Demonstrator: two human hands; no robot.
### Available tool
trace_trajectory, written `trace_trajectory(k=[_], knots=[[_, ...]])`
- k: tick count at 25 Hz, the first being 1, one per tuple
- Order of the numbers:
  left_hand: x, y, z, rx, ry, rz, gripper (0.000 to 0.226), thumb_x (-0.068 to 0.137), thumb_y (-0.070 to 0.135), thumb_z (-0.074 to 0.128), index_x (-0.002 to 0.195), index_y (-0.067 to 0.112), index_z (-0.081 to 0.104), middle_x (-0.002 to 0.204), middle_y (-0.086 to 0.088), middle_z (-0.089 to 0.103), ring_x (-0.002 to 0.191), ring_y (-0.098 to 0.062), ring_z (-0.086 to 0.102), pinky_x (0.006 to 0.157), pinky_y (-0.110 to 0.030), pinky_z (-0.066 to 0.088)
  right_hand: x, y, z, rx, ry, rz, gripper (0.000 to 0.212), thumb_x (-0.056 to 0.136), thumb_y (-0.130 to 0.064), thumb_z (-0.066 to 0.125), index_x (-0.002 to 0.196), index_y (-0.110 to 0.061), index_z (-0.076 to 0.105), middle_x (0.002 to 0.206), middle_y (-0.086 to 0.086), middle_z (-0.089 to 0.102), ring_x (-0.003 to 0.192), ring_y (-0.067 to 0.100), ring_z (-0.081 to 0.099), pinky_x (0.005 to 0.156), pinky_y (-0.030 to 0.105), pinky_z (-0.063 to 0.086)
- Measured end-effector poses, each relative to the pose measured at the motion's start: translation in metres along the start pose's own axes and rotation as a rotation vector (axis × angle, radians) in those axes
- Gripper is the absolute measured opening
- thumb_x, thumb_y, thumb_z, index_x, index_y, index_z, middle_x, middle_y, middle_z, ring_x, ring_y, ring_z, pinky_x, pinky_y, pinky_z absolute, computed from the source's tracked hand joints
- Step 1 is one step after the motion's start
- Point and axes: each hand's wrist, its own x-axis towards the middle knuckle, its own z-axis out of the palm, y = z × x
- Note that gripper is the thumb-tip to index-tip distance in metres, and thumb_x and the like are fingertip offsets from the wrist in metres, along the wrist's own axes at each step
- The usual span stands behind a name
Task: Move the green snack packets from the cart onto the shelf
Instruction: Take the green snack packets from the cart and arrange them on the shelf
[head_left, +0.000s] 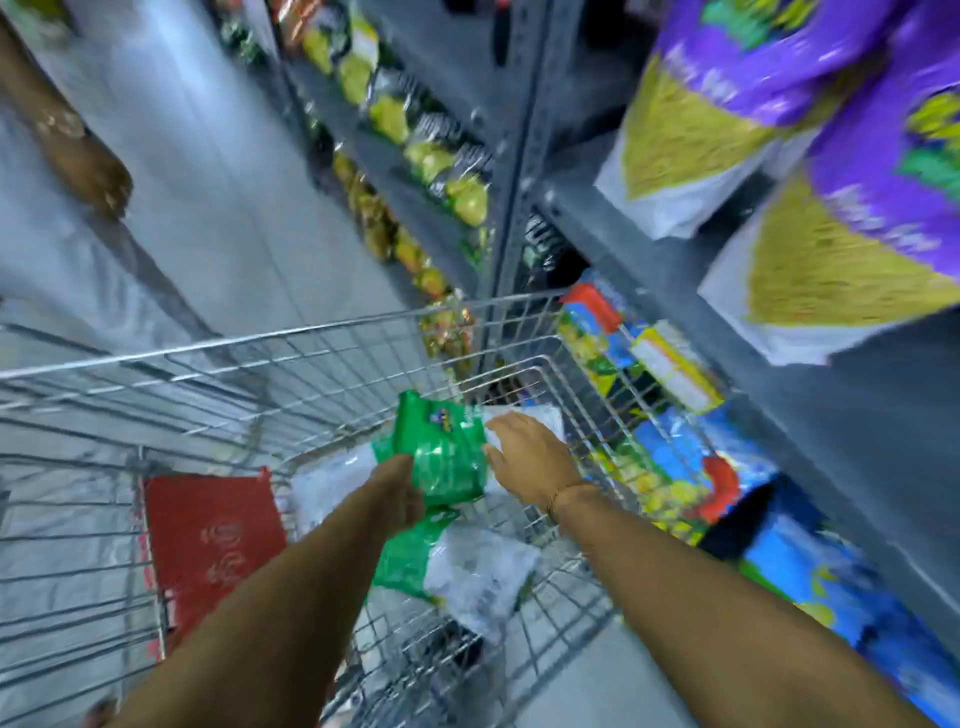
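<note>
A wire shopping cart (322, 343) fills the lower middle of the blurred view. Inside it lie green-and-white snack packets (457, 566). My left hand (402, 493) grips one green packet (441, 457) from below and holds it up above the pile. My right hand (530, 457) reaches into the cart and rests with spread fingers on a white-and-green packet (540, 418) just right of the raised one. The grey metal shelf (665, 270) stands to the right of the cart.
Purple-and-yellow bags (779, 104) sit on the upper right shelf, blue-and-yellow bags (665, 364) on the level below. Yellow-green packets (415, 145) line the far shelves. A red flap (213, 540) hangs in the cart. Another person's foot (88, 166) is on the grey aisle floor at left.
</note>
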Motion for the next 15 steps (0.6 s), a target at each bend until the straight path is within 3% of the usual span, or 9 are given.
trace_trajectory(k=[4, 7, 9, 11, 12, 14, 15], knots=[[0.063, -0.041, 0.018, -0.034, -0.136, -0.344, 0.045, 0.091, 0.038, 0.039, 0.059, 0.006, 0.036, 0.059, -0.008, 0.028, 0.048, -0.017, 0.029, 0.038, -0.021, 0.029, 0.075, 0.026, 0.049, -0.080, -0.257, 0.106, 0.055, 0.089, -0.019, 0.051, 0.139, -0.004, 0.034, 0.150, 0.018, 0.032, 0.141, 0.031, 0.024, 0.115, 0.047, 0.027], [0.092, -0.056, 0.057, -0.214, -0.219, -0.409, 0.057, 0.092, 0.039, 0.040, 0.049, 0.007, 0.056, 0.050, -0.006, 0.052, 0.043, -0.018, 0.048, 0.038, -0.019, 0.040, 0.114, 0.046, 0.076, -0.157, -0.335, 0.111, 0.072, 0.084, -0.016, 0.053, 0.146, -0.013, 0.017, 0.158, 0.015, 0.014, 0.145, 0.032, 0.011, 0.118, 0.051, 0.016], [0.107, -0.062, 0.073, -0.294, -0.175, -0.400, 0.053, 0.093, 0.045, 0.039, 0.062, 0.008, 0.062, 0.062, -0.007, 0.058, 0.051, -0.019, 0.050, 0.046, -0.025, 0.043, 0.125, 0.052, 0.081, -0.108, -0.399, 0.128, 0.077, 0.084, -0.010, 0.050, 0.148, -0.019, 0.008, 0.160, 0.013, 0.007, 0.147, 0.030, 0.006, 0.118, 0.053, 0.006], [0.109, -0.069, 0.079, -0.354, -0.145, -0.360, 0.046, 0.092, 0.047, 0.038, 0.084, 0.006, 0.058, 0.081, -0.004, 0.059, 0.055, -0.016, 0.047, 0.047, -0.024, 0.041, 0.122, 0.052, 0.079, -0.125, -0.333, 0.128, 0.073, 0.084, -0.006, 0.050, 0.146, -0.016, 0.014, 0.154, 0.017, 0.026, 0.142, 0.033, 0.022, 0.114, 0.052, 0.020], [0.109, -0.072, 0.080, -0.363, -0.116, -0.317, 0.044, 0.092, 0.045, 0.039, 0.086, 0.006, 0.057, 0.076, -0.002, 0.064, 0.049, -0.013, 0.050, 0.045, -0.022, 0.041, 0.117, 0.049, 0.074, -0.147, -0.259, 0.122, 0.068, 0.083, -0.003, 0.049, 0.144, -0.013, 0.021, 0.144, 0.022, 0.041, 0.134, 0.037, 0.036, 0.106, 0.051, 0.033], [0.095, -0.078, 0.080, -0.334, -0.036, -0.267, 0.040, 0.092, 0.045, 0.041, 0.073, 0.011, 0.051, 0.046, 0.001, 0.062, 0.035, -0.009, 0.052, 0.046, -0.024, 0.043, 0.097, 0.041, 0.060, -0.173, -0.157, 0.119, 0.065, 0.082, 0.002, 0.046, 0.143, -0.011, 0.027, 0.124, 0.027, 0.057, 0.115, 0.043, 0.051, 0.090, 0.050, 0.045], [0.086, -0.079, 0.081, -0.317, -0.030, -0.259, 0.039, 0.092, 0.046, 0.040, 0.075, 0.013, 0.048, 0.050, -0.002, 0.060, 0.042, -0.011, 0.054, 0.051, -0.026, 0.044, 0.085, 0.035, 0.053, -0.170, -0.132, 0.111, 0.064, 0.083, 0.002, 0.044, 0.143, -0.011, 0.027, 0.121, 0.029, 0.059, 0.111, 0.044, 0.054, 0.087, 0.050, 0.047]])
